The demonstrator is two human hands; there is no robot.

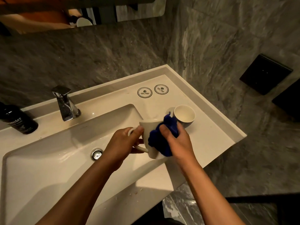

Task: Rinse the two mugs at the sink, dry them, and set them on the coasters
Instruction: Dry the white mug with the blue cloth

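Observation:
My left hand (124,142) grips the handle of a white mug (148,129), held tilted over the right edge of the sink basin (48,163). My right hand (176,139) grips a blue cloth (159,140) and presses it against the mug's side. A second white mug (184,116) stands on the counter just behind the cloth, its mouth facing up. Two round white coasters, one on the left (144,92) and one on the right (161,89), lie side by side near the back of the counter with nothing on them.
A chrome faucet (65,103) stands behind the basin, and a chrome drain (97,154) sits in it. A black bottle (17,120) stands at the far left. The grey stone wall meets the counter at the back and right; the counter's right corner (240,135) drops to the floor.

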